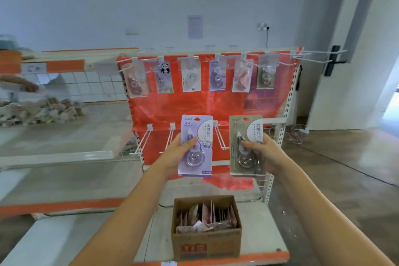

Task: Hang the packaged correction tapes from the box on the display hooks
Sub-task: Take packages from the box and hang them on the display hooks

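A lilac pack (195, 144), a grey-beige pack (246, 144), a red backing sheet (194, 103).

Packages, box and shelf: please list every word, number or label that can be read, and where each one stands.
"36": top left of the purple correction tape package in the left hand.
"36": top left of the grey-beige correction tape package in the right hand.
"36": bottom of the white hanging package.
Red print on the brown cardboard box: blurred, unreadable.
Other package print: too small.

Two bare forearms, no sleeves, left hand (180, 153) and right hand (264, 153) without rings or watch
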{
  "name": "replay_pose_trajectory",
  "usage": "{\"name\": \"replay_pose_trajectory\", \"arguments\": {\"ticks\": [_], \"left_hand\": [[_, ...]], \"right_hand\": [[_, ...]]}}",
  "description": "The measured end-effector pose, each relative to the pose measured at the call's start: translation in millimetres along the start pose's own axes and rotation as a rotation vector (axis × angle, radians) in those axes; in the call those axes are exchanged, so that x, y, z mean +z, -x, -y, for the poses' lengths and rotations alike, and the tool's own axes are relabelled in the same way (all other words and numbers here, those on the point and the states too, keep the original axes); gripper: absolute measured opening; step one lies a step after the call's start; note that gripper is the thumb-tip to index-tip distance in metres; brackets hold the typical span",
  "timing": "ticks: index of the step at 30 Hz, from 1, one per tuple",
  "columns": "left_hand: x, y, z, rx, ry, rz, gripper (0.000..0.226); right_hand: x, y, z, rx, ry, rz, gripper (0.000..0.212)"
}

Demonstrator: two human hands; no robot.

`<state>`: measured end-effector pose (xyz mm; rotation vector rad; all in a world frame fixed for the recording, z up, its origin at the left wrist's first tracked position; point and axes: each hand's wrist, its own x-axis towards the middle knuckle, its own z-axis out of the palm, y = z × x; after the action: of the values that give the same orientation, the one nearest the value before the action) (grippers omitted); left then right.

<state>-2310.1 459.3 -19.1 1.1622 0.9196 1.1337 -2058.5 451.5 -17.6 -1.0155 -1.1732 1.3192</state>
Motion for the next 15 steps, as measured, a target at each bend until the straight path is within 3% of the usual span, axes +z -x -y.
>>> {"name": "replay_pose_trajectory", "arguments": {"ticks": [7,15], "left_hand": [[8,-42,-6,0.027,0.0,0.084,0.033],[15,-93,-7,0.067,0.025,0.19,0.021]], "right_hand": [[-3,-17,13,-0.018,-0.039,-0.12,0.042],[-20,-38,17,-0.082,-0.081,-0.175,0.042]]}}
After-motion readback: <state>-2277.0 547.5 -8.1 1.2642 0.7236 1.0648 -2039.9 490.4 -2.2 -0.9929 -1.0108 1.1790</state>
